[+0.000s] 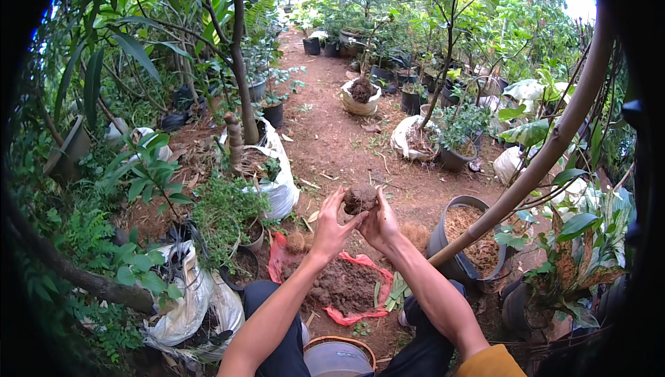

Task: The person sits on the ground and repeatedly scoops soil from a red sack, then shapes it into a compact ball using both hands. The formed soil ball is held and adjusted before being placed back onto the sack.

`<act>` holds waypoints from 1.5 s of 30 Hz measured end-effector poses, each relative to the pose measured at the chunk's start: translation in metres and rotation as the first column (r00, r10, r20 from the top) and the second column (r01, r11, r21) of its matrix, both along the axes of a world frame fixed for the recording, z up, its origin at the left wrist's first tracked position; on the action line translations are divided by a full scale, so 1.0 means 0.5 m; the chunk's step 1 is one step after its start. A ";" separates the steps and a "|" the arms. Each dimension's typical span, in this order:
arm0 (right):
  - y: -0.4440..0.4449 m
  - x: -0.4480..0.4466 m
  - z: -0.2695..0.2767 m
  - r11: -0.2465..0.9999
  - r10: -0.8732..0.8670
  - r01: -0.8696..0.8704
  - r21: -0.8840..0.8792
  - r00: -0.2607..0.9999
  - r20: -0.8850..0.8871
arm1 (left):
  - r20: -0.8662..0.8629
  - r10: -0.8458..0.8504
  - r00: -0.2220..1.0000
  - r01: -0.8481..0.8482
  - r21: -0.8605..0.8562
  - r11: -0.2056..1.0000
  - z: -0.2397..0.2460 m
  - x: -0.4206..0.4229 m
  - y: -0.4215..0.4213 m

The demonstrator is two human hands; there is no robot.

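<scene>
A rounded ball of dark brown soil (360,198) is held up in front of me between both hands. My left hand (332,226) cups its left and lower side, with the thumb reaching across beneath it. My right hand (380,226) presses against its right side, fingers pointing up. Below my forearms, a red plastic sheet (349,318) lies on the ground with a heap of loose dark soil (345,283) on it. Cut green leaf strips (397,294) rest at its right edge. Balls of brown fibre (296,242) sit just beyond the sheet.
A black pot of brown fibrous material (470,231) stands to my right, with a leaning trunk (524,185) crossing over it. A clear plastic tub (338,359) sits between my legs. White sacks (278,179) holding plants line the left. A dirt path (332,133) runs ahead between potted plants.
</scene>
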State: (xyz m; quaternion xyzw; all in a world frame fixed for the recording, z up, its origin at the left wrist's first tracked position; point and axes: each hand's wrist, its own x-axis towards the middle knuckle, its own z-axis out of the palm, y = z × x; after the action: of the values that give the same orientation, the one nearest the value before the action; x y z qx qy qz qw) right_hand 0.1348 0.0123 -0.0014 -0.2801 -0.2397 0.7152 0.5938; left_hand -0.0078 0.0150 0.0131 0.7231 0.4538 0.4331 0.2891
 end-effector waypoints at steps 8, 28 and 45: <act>-0.027 0.005 0.041 0.957 0.288 -0.240 -0.166 0.867 0.408 | 0.728 -0.017 0.685 0.255 -0.218 0.942 0.034 -0.012 -0.015; -0.005 0.057 0.032 0.990 0.009 0.040 -0.133 0.937 0.350 | 0.843 0.144 0.518 0.377 -0.376 0.846 0.020 -0.028 0.021; -0.003 0.043 0.031 0.989 0.027 0.033 -0.146 0.921 0.389 | 0.841 0.124 0.526 0.407 -0.377 0.832 0.023 -0.040 0.024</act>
State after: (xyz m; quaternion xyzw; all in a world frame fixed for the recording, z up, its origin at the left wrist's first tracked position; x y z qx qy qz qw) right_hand 0.1562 0.0110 0.0143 -0.4606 -0.2982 0.6603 0.5128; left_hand -0.0280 0.0270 0.0244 0.3501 0.2957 0.5551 0.6941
